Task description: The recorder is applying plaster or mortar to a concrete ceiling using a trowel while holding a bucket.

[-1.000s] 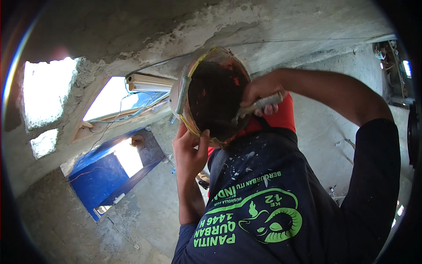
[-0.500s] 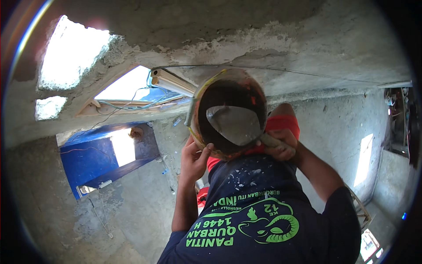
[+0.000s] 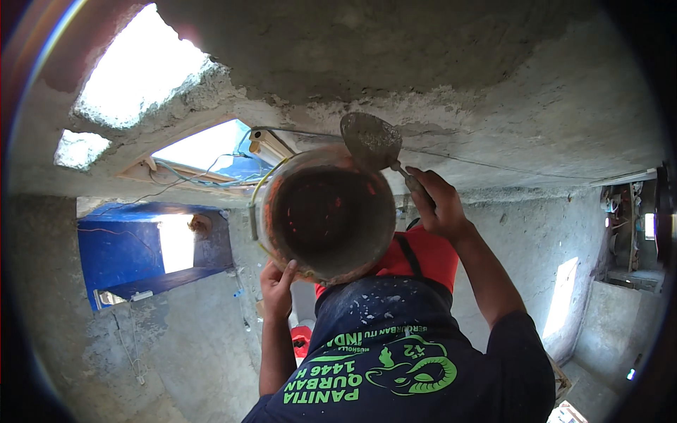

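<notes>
My left hand (image 3: 277, 287) grips the near left rim of a round, mortar-stained bucket (image 3: 384, 233), thumb over the edge. The bucket is tipped so that its dark inside shows, with some reddish spots and a greyish coating. A wire handle (image 3: 262, 189) with yellow on it and a pale grip hangs along its left side. In my right hand (image 3: 443, 204) is a trowel (image 3: 370, 139), held by its handle, fingers closed round it. Its broad rounded blade is coated with grey mortar and overlaps the bucket's far right rim in view; whether they touch I cannot tell.
A rough grey plastered surface (image 3: 479, 134) spans the far side, with bright openings at the upper left. Loose cables (image 3: 204, 173) run by a wooden-framed opening. Left of me is a blue recess (image 3: 120, 247). A red object (image 3: 301, 341) shows beside my left forearm.
The trowel has come out of the bucket and up beyond its far right rim, with my right hand raised. The bucket has shifted left and slightly nearer in my left hand.
</notes>
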Available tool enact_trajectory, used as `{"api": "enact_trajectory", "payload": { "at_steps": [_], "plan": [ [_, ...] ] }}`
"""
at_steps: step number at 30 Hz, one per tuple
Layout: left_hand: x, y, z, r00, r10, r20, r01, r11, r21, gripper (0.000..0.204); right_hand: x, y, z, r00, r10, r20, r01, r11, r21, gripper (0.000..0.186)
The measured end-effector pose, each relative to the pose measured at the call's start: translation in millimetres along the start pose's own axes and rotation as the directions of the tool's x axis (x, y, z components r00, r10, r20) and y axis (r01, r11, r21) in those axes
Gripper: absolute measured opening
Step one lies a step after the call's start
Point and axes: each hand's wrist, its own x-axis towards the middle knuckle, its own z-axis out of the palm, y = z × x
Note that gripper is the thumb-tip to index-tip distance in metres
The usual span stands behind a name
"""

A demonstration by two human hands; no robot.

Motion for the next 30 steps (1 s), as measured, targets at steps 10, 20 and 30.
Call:
{"api": "enact_trajectory", "payload": {
  "at_steps": [10, 20, 30],
  "plan": [
    [-31, -13, -27, 0.991, 0.042, -0.129, -0.056, 0.993, -0.107, 0.021, 40, 102, 45, 0.968, -0.155, -0.200, 0.083, 0.941, -0.327, 0.039],
    [-36, -27, -36, 0.987, 0.090, -0.132, -0.087, 0.996, 0.029, 0.022, -20, 152, 52, 0.985, 0.023, -0.172, -0.094, 0.901, -0.423, 0.044],
    [-15, -6, -29, 0.999, 0.039, -0.034, -0.042, 0.995, -0.086, 0.025, 64, 107, 36, 0.974, -0.150, -0.170, 0.086, 0.939, -0.334, 0.041]
  ]
}}
